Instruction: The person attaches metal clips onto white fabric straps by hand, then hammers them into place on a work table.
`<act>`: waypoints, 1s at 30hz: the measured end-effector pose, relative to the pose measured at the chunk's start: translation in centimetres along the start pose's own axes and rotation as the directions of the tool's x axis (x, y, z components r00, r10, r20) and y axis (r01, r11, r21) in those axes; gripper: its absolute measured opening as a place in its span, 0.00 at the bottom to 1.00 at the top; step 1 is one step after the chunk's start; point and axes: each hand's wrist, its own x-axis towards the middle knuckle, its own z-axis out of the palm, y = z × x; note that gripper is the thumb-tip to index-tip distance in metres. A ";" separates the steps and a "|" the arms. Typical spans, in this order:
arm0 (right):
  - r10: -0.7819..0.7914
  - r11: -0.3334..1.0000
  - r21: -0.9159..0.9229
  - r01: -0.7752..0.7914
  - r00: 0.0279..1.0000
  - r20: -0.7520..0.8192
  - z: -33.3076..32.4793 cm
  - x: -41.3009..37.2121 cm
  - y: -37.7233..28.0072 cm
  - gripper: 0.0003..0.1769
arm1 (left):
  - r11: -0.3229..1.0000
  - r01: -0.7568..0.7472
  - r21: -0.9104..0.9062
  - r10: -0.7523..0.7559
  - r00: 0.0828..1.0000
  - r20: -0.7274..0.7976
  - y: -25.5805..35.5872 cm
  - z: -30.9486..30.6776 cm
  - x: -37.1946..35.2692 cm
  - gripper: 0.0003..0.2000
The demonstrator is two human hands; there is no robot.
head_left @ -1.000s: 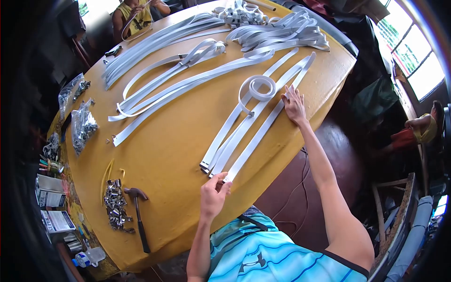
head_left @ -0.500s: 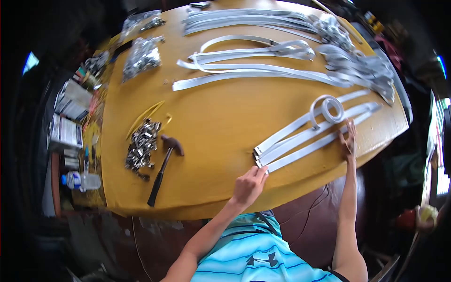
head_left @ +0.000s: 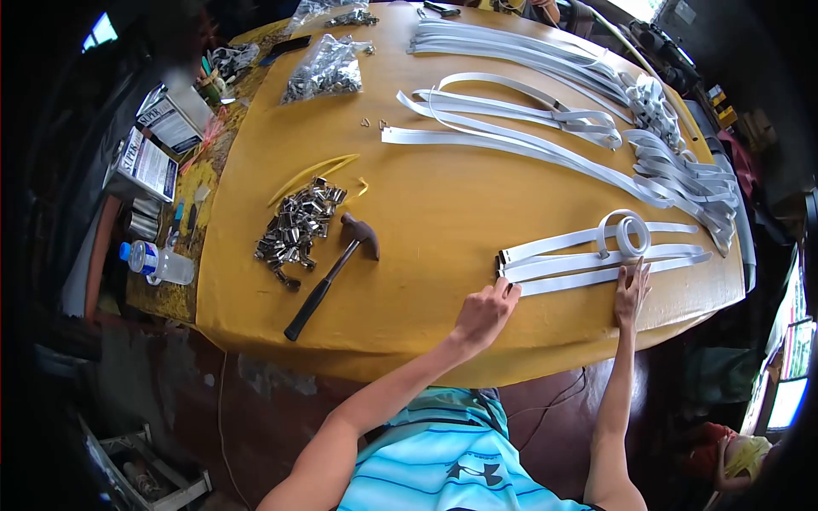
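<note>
Several flat white straps lie side by side on the yellow table, with metal pieces at their left ends. My left hand is closed at the left end of the nearest strap, fingers pinched on it. Farther right, my right hand rests on the same strap with its fingers apart. A coiled white strap sits on top of the others, just beyond my right fingertips. To the left lie a hammer and a heap of metal clips.
More white straps stretch across the far side, bunched at the right. Bagged metal parts are at the back left. A bottle and cans stand on a side surface at left. People are partly visible at the back and right.
The head view has shifted and turned. Both hands stay at the straps, my left still at their left end; the strap ends now lie closer to level across the view.
</note>
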 end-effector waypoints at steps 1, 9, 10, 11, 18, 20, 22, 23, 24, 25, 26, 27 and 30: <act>-0.004 1.000 0.014 0.004 1.000 -0.001 -0.1 0.1 -0.3 0.43 | 0.999 -0.013 0.038 0.014 1.000 -0.013 -0.6 0.6 0.5 0.12; -0.027 0.998 0.051 0.035 0.991 -0.134 0.1 -2.7 -1.6 0.37 | 0.962 -0.095 -0.255 0.045 0.979 -0.197 -3.6 -3.6 6.8 0.07; -0.059 0.996 0.062 0.069 0.986 -0.156 0.2 -3.1 -1.9 0.35 | 0.961 -0.112 -0.253 0.050 0.969 -0.243 -5.1 -4.4 8.9 0.06; -0.068 0.997 0.032 0.076 0.980 -0.189 0.1 -3.2 -2.1 0.33 | 0.975 -0.070 -0.209 0.008 0.959 -0.284 -6.7 -4.7 11.2 0.06; -0.040 0.998 0.042 0.051 0.969 -0.242 0.0 -2.9 -2.5 0.28 | 0.947 0.310 0.089 -0.189 0.756 -0.627 -26.8 -6.2 26.6 0.15; -0.066 0.997 0.012 0.070 0.977 -0.202 -0.1 -2.8 -2.8 0.27 | 0.720 0.686 -0.103 -0.660 0.632 -0.406 -28.4 -8.1 27.3 0.26; -0.043 0.999 0.018 0.048 0.974 -0.223 -0.2 -2.7 -3.0 0.26 | 0.726 0.682 0.089 -0.651 0.723 -0.230 -32.2 -7.7 27.3 0.30; -0.036 0.999 0.026 0.042 0.978 -0.204 -0.3 -2.7 -3.3 0.26 | 0.759 0.629 0.169 -0.612 0.778 -0.142 -33.3 -7.8 27.6 0.24; -0.033 0.999 0.031 0.039 0.983 -0.179 -0.4 -2.8 -3.3 0.26 | 0.747 0.660 0.085 -0.655 0.752 -0.080 -33.1 -8.1 28.4 0.15; -0.037 0.998 0.037 0.044 0.981 -0.190 -0.3 -2.8 -3.3 0.25 | 0.806 0.579 0.125 -0.572 0.815 -0.087 -33.7 -7.9 29.5 0.11; -0.026 0.999 0.039 0.035 0.980 -0.197 -0.3 -2.8 -3.3 0.25 | 0.851 0.499 0.166 -0.491 0.867 -0.089 -34.5 -7.4 30.2 0.08; -0.033 0.998 0.050 0.044 0.979 -0.200 -0.4 -2.9 -3.4 0.25 | 0.875 0.449 0.180 -0.414 0.888 -0.200 -33.2 -7.7 31.1 0.08; -0.040 0.997 0.059 0.053 0.978 -0.206 -0.3 -2.9 -3.3 0.26 | 0.953 0.244 0.179 -0.167 0.917 -0.361 -25.6 -11.8 34.3 0.08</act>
